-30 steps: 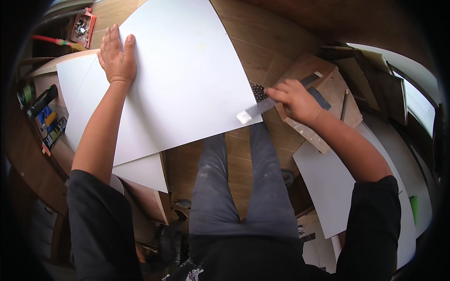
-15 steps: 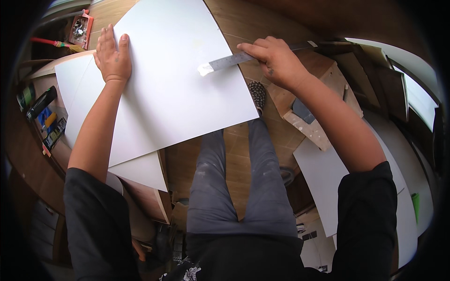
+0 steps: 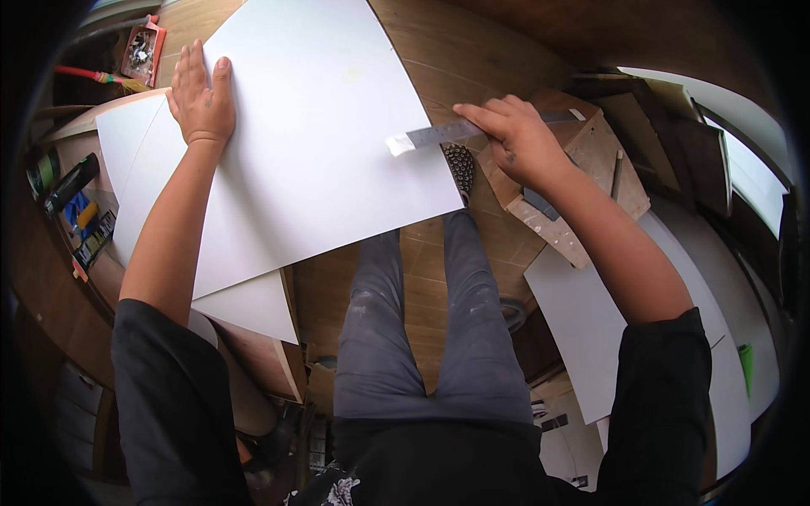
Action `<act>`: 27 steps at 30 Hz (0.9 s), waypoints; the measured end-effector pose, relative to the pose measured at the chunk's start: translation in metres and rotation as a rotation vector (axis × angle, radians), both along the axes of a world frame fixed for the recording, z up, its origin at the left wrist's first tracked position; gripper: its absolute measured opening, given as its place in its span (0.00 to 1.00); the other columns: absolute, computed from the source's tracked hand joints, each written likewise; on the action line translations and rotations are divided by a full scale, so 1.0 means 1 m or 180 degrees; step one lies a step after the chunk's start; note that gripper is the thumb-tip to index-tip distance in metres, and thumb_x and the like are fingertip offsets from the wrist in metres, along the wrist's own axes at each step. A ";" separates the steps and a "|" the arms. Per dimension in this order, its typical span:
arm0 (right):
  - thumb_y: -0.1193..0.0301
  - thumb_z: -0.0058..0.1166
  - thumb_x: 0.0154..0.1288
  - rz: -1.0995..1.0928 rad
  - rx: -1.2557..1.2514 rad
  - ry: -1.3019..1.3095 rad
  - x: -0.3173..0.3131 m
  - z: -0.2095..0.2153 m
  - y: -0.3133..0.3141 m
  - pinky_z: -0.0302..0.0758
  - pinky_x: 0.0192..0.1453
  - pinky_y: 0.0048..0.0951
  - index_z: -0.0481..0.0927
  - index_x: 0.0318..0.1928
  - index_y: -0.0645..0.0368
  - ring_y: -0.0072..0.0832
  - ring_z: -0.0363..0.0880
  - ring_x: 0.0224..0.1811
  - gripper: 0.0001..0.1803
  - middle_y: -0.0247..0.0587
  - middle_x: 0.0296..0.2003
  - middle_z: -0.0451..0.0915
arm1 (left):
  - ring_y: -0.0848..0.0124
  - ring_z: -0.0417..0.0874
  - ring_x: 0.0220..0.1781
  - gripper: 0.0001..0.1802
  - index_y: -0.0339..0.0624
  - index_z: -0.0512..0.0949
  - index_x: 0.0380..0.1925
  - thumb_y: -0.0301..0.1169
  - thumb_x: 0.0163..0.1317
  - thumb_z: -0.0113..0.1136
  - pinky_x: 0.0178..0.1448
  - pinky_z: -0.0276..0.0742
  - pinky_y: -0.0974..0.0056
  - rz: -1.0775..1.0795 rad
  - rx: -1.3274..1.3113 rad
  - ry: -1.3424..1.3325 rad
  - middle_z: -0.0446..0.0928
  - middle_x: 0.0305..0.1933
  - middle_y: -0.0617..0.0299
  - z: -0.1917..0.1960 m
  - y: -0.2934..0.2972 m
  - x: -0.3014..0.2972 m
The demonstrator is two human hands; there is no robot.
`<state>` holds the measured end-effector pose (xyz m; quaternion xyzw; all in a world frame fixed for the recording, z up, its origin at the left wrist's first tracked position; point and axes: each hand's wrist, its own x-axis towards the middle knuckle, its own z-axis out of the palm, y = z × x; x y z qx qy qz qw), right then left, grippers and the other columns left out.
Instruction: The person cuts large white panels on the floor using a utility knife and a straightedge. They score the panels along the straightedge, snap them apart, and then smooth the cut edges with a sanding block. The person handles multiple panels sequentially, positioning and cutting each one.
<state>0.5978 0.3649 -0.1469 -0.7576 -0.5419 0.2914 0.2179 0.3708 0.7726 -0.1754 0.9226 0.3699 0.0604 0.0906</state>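
A large white board (image 3: 321, 152) reaches across the upper middle, over another white sheet (image 3: 253, 308). My left hand (image 3: 202, 105) lies flat near its left edge, fingers stretched out and thumb apart. In my right hand (image 3: 525, 143) is a metal ruler (image 3: 439, 133), held by closed fingers around its middle. White wrapping, like tape, covers the ruler's left tip, which is over the board near its right edge. The other end sticks out past my hand to the right. Whether the tip touches the board, I cannot tell.
A red dustpan (image 3: 143, 52) with debris and a broom (image 3: 93, 76) lie at the upper left. Dark bottles (image 3: 74, 181) stand at the left. A wooden box (image 3: 548, 223) sits beneath my right forearm. More white panels (image 3: 582, 325) lean at the right.
My right hand has drawn the ruler to the right and slightly nearer, so less of it overlaps the board. My left hand stays on the board.
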 end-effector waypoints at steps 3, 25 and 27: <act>0.85 0.54 0.56 -0.0028 0.0185 -0.0010 0.000 -0.011 0.017 0.70 0.53 0.37 0.79 0.62 0.48 0.38 0.73 0.42 0.32 0.35 0.38 0.79 | 0.60 0.47 0.84 0.39 0.61 0.56 0.78 0.65 0.72 0.37 0.83 0.29 0.45 0.0011 -0.0015 0.0021 0.53 0.82 0.61 0.000 0.001 0.001; 0.82 0.58 0.54 0.0406 -0.0214 0.0029 -0.022 -0.007 -0.030 0.70 0.54 0.40 0.79 0.61 0.45 0.39 0.73 0.44 0.32 0.33 0.39 0.78 | 0.60 0.46 0.84 0.39 0.63 0.55 0.78 0.65 0.72 0.34 0.83 0.28 0.45 -0.0037 0.0153 0.0032 0.52 0.83 0.61 -0.003 0.003 -0.004; 0.83 0.58 0.54 0.0669 -0.0421 0.0214 -0.040 0.003 -0.081 0.70 0.54 0.39 0.80 0.60 0.46 0.39 0.73 0.44 0.31 0.33 0.37 0.78 | 0.60 0.46 0.84 0.39 0.63 0.55 0.78 0.65 0.72 0.34 0.83 0.27 0.45 -0.0033 0.0173 0.0024 0.51 0.83 0.61 -0.002 0.001 -0.002</act>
